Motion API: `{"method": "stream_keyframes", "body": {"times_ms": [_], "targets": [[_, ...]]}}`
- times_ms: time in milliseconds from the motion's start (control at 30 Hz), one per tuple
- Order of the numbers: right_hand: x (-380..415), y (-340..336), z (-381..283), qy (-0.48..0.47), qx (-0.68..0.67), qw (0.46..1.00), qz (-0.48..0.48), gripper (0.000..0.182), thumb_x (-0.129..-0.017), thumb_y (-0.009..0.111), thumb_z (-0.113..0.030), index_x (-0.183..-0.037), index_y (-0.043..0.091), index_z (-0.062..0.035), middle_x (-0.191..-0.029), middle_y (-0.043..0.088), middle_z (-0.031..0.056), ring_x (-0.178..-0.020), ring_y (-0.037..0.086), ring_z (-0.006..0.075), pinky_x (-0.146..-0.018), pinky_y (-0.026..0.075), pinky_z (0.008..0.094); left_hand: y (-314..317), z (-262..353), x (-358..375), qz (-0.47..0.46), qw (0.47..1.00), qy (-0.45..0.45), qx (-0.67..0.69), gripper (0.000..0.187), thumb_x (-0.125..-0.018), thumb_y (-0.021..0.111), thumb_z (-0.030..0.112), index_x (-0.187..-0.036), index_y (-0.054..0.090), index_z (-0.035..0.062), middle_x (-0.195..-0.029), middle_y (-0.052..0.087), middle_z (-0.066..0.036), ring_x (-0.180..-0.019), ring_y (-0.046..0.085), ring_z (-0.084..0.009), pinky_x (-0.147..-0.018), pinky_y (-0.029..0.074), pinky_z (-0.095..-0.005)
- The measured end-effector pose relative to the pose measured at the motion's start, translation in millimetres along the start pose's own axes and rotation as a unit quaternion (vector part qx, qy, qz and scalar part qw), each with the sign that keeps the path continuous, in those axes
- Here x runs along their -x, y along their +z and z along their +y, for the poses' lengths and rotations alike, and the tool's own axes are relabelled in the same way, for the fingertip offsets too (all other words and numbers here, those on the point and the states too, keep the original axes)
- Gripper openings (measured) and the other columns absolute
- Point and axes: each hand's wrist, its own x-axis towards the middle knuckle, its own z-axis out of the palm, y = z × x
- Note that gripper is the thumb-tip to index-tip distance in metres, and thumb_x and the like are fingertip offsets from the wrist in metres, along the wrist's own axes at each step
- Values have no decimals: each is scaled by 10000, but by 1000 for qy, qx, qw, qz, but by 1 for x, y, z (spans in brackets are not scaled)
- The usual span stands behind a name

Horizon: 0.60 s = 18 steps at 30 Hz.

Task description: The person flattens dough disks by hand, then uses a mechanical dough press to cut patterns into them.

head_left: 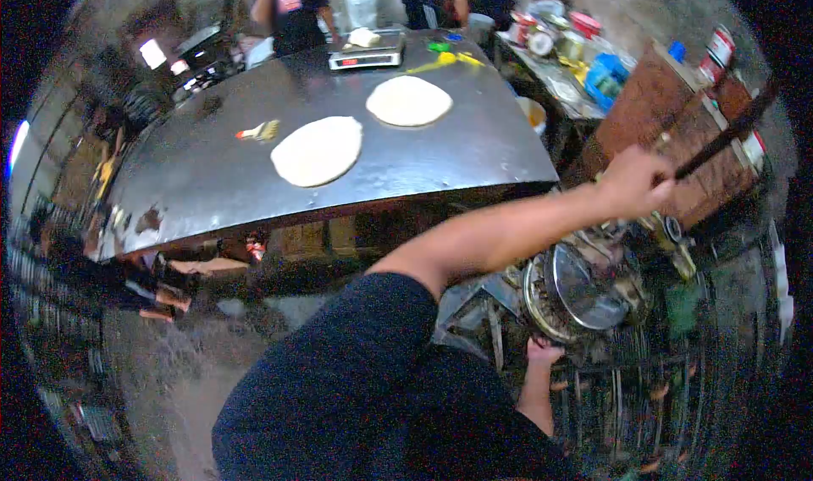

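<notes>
My left arm reaches across to the right, and my left hand (639,183) is closed at the lower end of a long dark rod (728,134), which slants up to the right; motion blurs both. Lower down, my right hand (544,351) has its fingers curled in at the near edge of a round metal vessel (535,299). What those fingers grip is hidden. A shiny disc-like metal or glass piece (593,290) sits tilted at the vessel's top. Two flat rounds of dough, the nearer one (318,152) and the farther one (409,102), lie on the metal table (406,163).
On the table are a brush (258,131), a scale (366,51) with a dough lump, and yellow and green items (445,58). Two people stand behind it. A cluttered side table (559,83) and a brown cabinet (639,100) are at right; a metal stand (481,312) is below.
</notes>
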Motion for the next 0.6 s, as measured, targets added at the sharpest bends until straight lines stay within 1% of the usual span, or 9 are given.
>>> {"method": "stream_keyframes", "body": {"times_ms": [100,133,167,233,300,333,433,500,600], "targets": [[-31,-25,-17,7,98,995,8,534,-893,267,-607,-720,343,-108,-540,246,10,-489,250,179,-512,297,354,-27,-14,107,34,978,-205,-15,207,-809,603,222,-828,671,28,-781,657,-177,-727,649,-340,-678,513,-424],[20,-3,-23,12,157,976,150,524,-898,263,-590,-741,401,-109,-552,250,3,-497,278,176,-505,293,346,-24,-41,155,21,958,-272,-91,241,-811,594,256,-846,680,34,-812,660,-186,-743,649,-345,-688,516,-423],[-10,-38,-37,-17,229,973,34,493,-895,318,-558,-832,511,-108,-561,377,24,-477,339,193,-521,322,337,-29,-36,195,30,924,-371,-93,315,-817,589,332,-892,682,40,-822,657,-205,-774,648,-370,-703,516,-436],[3,-59,-59,-40,335,941,24,434,-914,336,-494,-1091,538,-153,-855,602,72,-556,481,191,-390,355,313,-15,-70,297,-60,787,-576,-213,557,-869,492,519,-1124,616,39,-1003,648,-219,-922,623,-401,-786,499,-472],[11,-76,-75,1,319,946,-57,498,-874,379,-562,-949,618,-131,-680,608,60,-425,439,221,-376,307,309,3,-114,408,-134,677,-720,-73,828,-772,477,738,-1191,589,33,-979,663,-181,-857,633,-350,-739,506,-426],[48,-74,-85,19,424,905,5,479,-890,361,-545,-921,618,-142,-687,606,51,-410,450,192,-314,278,311,8,-126,456,-152,622,-764,85,888,-724,498,797,-1194,598,50,-926,674,-143,-771,643,-289,-672,515,-359],[29,-121,-67,-77,353,931,-41,445,-904,406,-493,-881,622,-106,-588,583,57,-341,444,195,-279,305,313,-12,-86,488,-98,653,-750,35,812,-717,607,715,-1025,674,-33,-872,679,-167,-768,653,-233,-685,517,-354],[41,-131,-54,-79,418,905,4,446,-901,429,-465,-870,635,-72,-594,590,57,-375,478,190,-320,354,321,-44,-41,485,-90,708,-696,-82,845,-695,616,710,-1001,658,-77,-1007,655,-262,-939,652,-351,-817,499,-419],[87,-113,-13,-75,456,886,21,451,-892,452,-432,-870,654,-30,-650,617,65,-440,524,180,-392,409,334,-101,9,482,-45,699,-693,-171,748,-693,666,652,-950,682,-50,-930,671,-250,-871,668,-347,-777,513,-412]]}}
